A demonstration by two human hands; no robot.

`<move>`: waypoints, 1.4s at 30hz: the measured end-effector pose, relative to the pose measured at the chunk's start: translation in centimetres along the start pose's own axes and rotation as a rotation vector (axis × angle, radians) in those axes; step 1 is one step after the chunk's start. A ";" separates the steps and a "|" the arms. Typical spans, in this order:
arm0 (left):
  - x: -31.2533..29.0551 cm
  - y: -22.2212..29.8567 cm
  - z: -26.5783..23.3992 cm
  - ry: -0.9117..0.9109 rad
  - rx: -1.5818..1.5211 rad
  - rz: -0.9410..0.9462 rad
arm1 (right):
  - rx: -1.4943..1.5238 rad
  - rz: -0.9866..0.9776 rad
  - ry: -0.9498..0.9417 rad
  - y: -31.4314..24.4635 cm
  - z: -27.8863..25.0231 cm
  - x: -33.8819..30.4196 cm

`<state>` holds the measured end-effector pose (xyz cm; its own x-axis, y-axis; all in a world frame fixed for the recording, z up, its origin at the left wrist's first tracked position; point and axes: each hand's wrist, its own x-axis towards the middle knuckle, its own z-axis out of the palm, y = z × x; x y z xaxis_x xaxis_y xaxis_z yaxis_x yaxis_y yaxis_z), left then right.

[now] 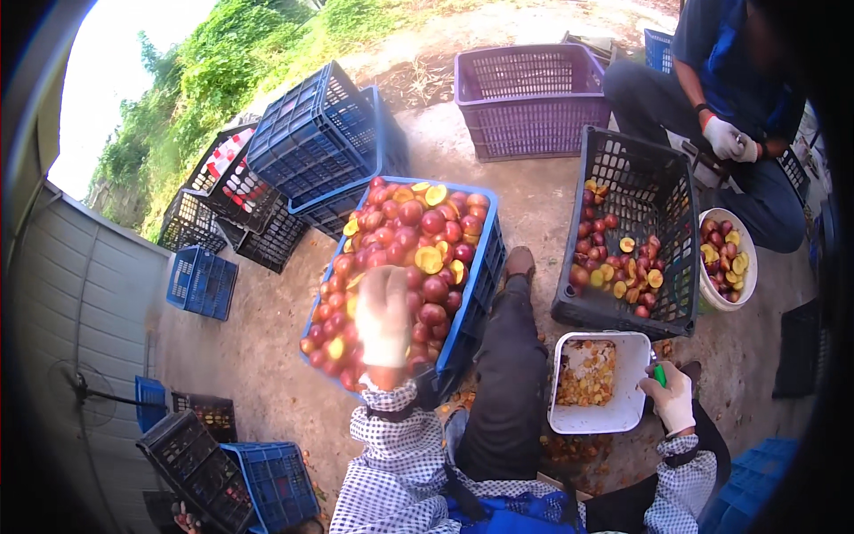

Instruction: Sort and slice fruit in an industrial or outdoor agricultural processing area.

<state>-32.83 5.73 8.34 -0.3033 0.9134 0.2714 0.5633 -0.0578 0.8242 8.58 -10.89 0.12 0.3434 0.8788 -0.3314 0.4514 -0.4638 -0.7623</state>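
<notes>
My left hand [383, 316], in a white glove and blurred by motion, is over a blue crate [481, 289] heaped with red plums [410, 212]. Its fingers point down at the fruit, and whether they grip one is unclear. Some plums on the heap are cut and show yellow flesh. On the right, my gloved right hand [673, 398] is closed around a green-handled tool [659, 374] with a short metal end. It is beside the right rim of a white square bucket [608, 421], which holds brownish-orange pits and scraps [587, 374].
A black crate [637, 169] of whole and halved plums stands ahead right, beside a round white bucket [745, 287] of halves. Across from me sits another person [685, 80] in white gloves. Further back are a purple crate [531, 126] and stacked blue crates [311, 142].
</notes>
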 end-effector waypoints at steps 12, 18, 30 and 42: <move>-4.2 -8.5 2.3 -0.209 1.064 0.347 | 0.023 -0.025 -0.011 -1.0 -1.5 -1.2; -2.0 -7.1 0.7 -0.184 0.627 0.525 | -0.026 -0.015 0.059 0.0 -2.2 -1.6; 11.0 10.7 -6.8 0.216 -0.174 0.617 | 0.072 0.066 0.002 -1.4 -1.4 -1.6; -10.7 -12.8 -20.2 0.470 0.066 -0.424 | 0.107 0.027 0.120 -0.1 -0.9 -1.3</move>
<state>-52.33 -11.47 4.89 -0.8067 0.5765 0.1297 0.3622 0.3089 0.8794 8.90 -12.07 1.11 0.4530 0.8435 -0.2887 0.3529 -0.4670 -0.8108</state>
